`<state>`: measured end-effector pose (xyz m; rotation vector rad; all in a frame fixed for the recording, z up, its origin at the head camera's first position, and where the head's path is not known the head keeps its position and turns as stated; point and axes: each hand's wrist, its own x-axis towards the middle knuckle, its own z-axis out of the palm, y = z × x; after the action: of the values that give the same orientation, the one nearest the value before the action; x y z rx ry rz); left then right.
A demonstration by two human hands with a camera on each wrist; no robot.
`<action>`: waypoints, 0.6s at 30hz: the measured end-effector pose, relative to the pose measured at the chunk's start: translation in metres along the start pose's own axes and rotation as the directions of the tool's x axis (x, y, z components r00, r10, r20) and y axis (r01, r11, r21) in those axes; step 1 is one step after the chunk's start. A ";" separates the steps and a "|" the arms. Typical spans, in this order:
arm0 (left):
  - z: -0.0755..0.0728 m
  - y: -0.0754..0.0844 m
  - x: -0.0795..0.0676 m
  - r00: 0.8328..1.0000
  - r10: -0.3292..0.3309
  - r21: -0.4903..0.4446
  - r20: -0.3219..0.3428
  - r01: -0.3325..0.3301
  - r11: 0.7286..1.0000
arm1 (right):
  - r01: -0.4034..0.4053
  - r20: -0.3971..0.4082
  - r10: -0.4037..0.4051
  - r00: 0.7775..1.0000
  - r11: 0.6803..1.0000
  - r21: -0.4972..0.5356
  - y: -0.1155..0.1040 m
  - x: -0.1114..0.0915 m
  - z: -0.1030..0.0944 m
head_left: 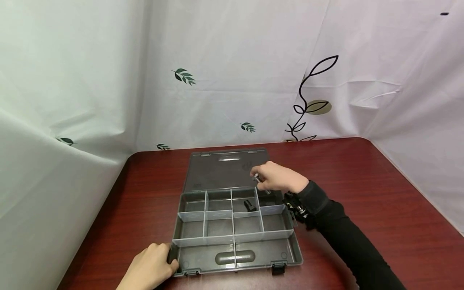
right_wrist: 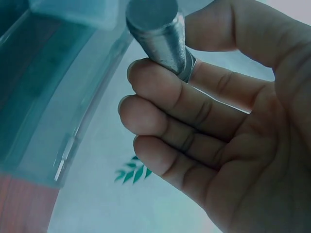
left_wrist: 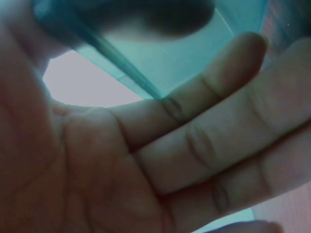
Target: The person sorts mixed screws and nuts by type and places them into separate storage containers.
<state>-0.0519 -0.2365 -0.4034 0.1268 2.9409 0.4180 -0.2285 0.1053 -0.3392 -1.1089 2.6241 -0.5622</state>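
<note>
A grey transparent compartment box (head_left: pixel 204 241) lies on the table with its lid (head_left: pixel 217 171) folded back flat behind it. My left hand (head_left: pixel 150 264) grips the box's front left corner, thumb at the wall. In the left wrist view the fingers (left_wrist: pixel 214 131) of this hand stretch alongside the clear plastic. Over the back right compartment, my right hand (head_left: pixel 277 177) pinches a silver metal bolt (right_wrist: pixel 163 41) between thumb and fingertips. The bolt tilts downward to the right in the head view. A small black part (head_left: pixel 249 205) lies in the back-row compartment just left of the right hand.
White dividers (head_left: pixel 232 213) split the box into several compartments. A black latch (head_left: pixel 278 269) hangs at its front edge. The dark red table (head_left: pixel 348 173) runs back to a white curtain (head_left: pixel 232 80) with leaf prints, which also hangs at both sides.
</note>
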 end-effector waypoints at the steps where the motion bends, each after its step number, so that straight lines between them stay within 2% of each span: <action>1: 0.000 0.000 0.000 1.000 0.000 0.001 -0.001 0.000 1.000 | 0.012 0.003 -0.012 1.000 1.000 -0.007 -0.003 0.003 0.001; 18: -0.001 0.000 0.001 1.000 -0.003 -0.002 0.006 0.003 1.000 | 0.120 0.040 -0.120 0.992 0.993 -0.006 -0.031 0.032 0.019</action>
<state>-0.0526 -0.2369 -0.4030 0.1239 2.9341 0.4190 -0.2239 0.0572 -0.3450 -1.2739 2.5413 -0.5480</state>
